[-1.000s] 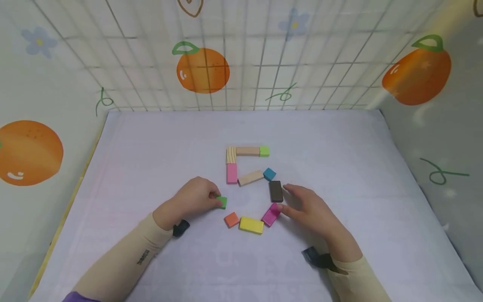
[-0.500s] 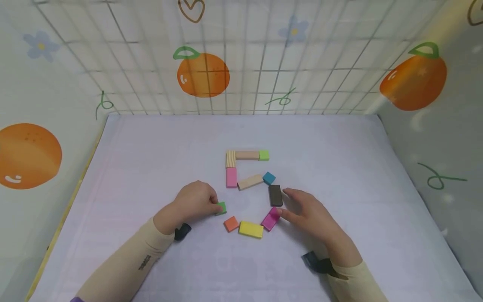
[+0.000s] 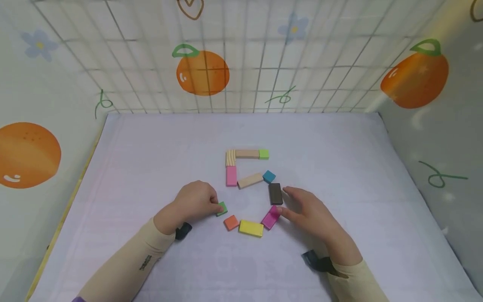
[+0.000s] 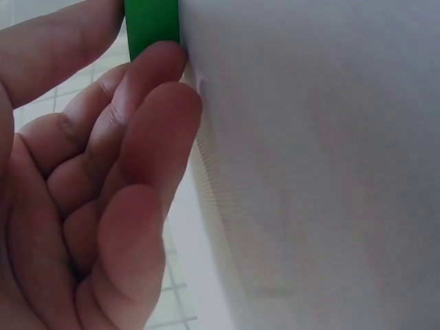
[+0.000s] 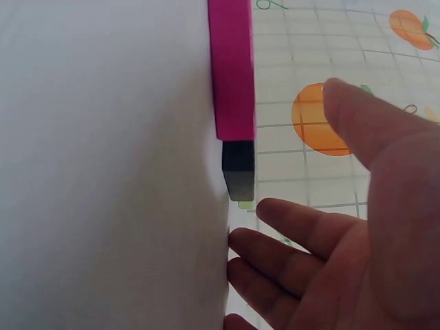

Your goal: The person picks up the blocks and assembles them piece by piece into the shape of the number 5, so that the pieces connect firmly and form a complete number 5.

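Note:
My left hand (image 3: 196,202) pinches a small green block (image 3: 222,208) between thumb and fingers, close over the table; the left wrist view shows the green block (image 4: 152,27) at the fingertips. Just right of it lies an orange block (image 3: 231,222), then a yellow block (image 3: 250,228). My right hand (image 3: 311,212) is spread beside a magenta block (image 3: 271,217) and a dark block (image 3: 276,193), holding nothing. Its thumb overlaps the magenta block's edge in the head view. In the right wrist view, the thumb stands apart from the magenta block (image 5: 234,75).
Farther back, a teal block (image 3: 269,176), a plain wood block (image 3: 250,180), a pink block (image 3: 231,176), a striped block (image 3: 231,158), a tan block (image 3: 247,154) and a lime block (image 3: 263,154) continue the curved row on the white table (image 3: 170,138).
My left hand has shifted slightly with the green block and turned it a little, nearer the orange block. The right hand stays beside the magenta and dark blocks.

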Tool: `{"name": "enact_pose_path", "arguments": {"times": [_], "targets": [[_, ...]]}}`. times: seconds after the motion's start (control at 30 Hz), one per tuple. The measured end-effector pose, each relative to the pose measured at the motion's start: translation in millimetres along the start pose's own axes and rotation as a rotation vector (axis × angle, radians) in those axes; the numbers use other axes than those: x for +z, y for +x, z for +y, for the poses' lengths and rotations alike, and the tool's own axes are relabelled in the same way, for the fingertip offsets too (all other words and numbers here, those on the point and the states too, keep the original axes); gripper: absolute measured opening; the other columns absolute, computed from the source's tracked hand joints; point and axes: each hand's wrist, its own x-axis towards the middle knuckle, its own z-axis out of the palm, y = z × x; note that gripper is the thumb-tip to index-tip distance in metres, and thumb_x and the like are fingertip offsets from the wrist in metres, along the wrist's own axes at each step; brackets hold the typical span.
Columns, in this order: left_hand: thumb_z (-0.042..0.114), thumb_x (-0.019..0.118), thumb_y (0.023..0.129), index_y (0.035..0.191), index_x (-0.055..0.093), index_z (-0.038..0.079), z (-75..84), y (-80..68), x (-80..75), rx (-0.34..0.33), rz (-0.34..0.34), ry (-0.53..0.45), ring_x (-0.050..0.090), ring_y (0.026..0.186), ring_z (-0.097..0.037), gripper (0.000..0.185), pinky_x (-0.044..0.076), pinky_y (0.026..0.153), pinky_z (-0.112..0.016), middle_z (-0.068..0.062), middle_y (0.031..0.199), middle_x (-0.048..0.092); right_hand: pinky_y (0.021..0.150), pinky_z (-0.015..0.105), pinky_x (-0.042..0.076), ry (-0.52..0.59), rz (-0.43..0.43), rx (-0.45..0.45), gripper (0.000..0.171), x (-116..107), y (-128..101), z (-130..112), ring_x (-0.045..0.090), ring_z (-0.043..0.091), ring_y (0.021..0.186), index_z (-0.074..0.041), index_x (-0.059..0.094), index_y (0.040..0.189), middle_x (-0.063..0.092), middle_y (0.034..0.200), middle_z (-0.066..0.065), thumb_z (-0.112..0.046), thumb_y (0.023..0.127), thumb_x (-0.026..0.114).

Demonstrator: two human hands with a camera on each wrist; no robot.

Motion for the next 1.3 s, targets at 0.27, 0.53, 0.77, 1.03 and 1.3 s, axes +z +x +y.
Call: {"name": "enact_pose_path", "arguments": {"times": [0.27,0.53,0.77,1.03,1.3], "targets": [[0.042,0.082,0.082,0.063,0.069,0.027,4.1,-0.4,-2.2,0.005,0.000,-0.011,0.053,0.064,-0.010,0.027,0.041,0.059,-0.028,0.012,0.059,0.060,0.112,0.063,0.035,-0.002,0.002,-0.004,0.082,-0.2,1.0,0.4,0.038,0.041,0.144,-0.015,0.044,0.152,0.047,0.154,0.015,-0.059,0.088,0.069],[0.048,0.080,0.081,0.057,0.063,0.027,3.0,-0.4,1.7,-0.002,-0.003,0.029,0.051,0.061,-0.009,0.036,0.039,0.055,-0.028,0.011,0.055,0.055,0.112,0.063,0.036,-0.007,0.011,-0.015,0.080,-0.5,0.4,0.6,0.039,0.041,0.143,-0.014,0.045,0.151,0.048,0.153,0.015,-0.056,0.089,0.069],[0.051,0.076,0.085,0.051,0.056,0.021,5.5,-1.4,3.3,0.003,-0.018,0.048,0.043,0.054,-0.009,0.050,0.031,0.051,-0.027,0.010,0.048,0.039,0.111,0.064,0.036,-0.003,0.006,-0.009,0.081,-1.5,0.2,-1.3,0.039,0.041,0.144,-0.014,0.045,0.152,0.048,0.153,0.015,-0.059,0.088,0.068],[0.048,0.074,0.088,0.052,0.059,0.023,4.4,-0.9,7.1,-0.002,-0.032,0.060,0.043,0.051,-0.009,0.046,0.031,0.051,-0.026,0.009,0.046,0.038,0.111,0.063,0.035,-0.003,-0.001,-0.009,0.081,-1.1,-0.4,-1.1,0.038,0.041,0.144,-0.014,0.044,0.152,0.047,0.154,0.015,-0.058,0.088,0.069],[0.047,0.074,0.088,0.057,0.061,0.023,5.5,-1.0,7.0,-0.001,-0.028,0.071,0.047,0.053,-0.011,0.042,0.035,0.052,-0.027,0.007,0.049,0.044,0.113,0.062,0.035,-0.006,0.006,-0.014,0.080,-1.6,-0.1,-1.2,0.038,0.041,0.144,-0.013,0.044,0.152,0.047,0.154,0.015,-0.055,0.089,0.070]]}}
